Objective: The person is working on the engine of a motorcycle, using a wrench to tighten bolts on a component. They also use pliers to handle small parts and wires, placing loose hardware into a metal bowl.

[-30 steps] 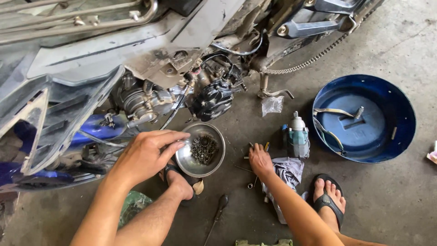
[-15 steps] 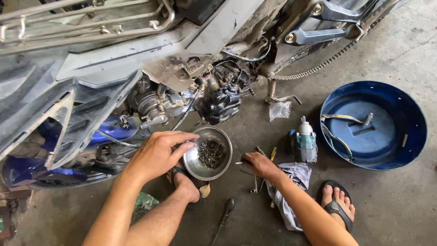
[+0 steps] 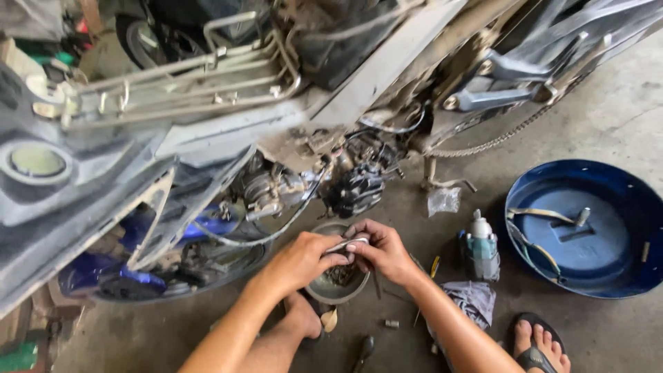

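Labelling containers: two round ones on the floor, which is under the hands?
The small round grey metal bowl holding small parts, directly beneath the left hand and right hand. The large blue round pan sits apart, further right.

Motorcycle (image 3: 290, 117): laid on its side across the upper half of the concrete floor (image 3: 608, 110); grey body panels, blue parts beneath, a chrome rack (image 3: 207, 83) at the top, a drive chain (image 3: 497, 138) hung toward the right edge.
Engine (image 3: 356, 183): exposed, black and oily, set at the centre of the floor, cables looped beside it.
Round blue tray (image 3: 621, 276): placed by the right edge; metal tools are held in it.
Power tool (image 3: 481, 247): teal and grey, stood upright just left of the tray.
Grey rag (image 3: 473, 300): dropped just below the power tool.
Clear plastic bag (image 3: 443, 201): left above the power tool.
Screwdriver (image 3: 362, 351): laid at the bottom edge.
Sandalled foot (image 3: 539, 345): seen at the bottom right corner.
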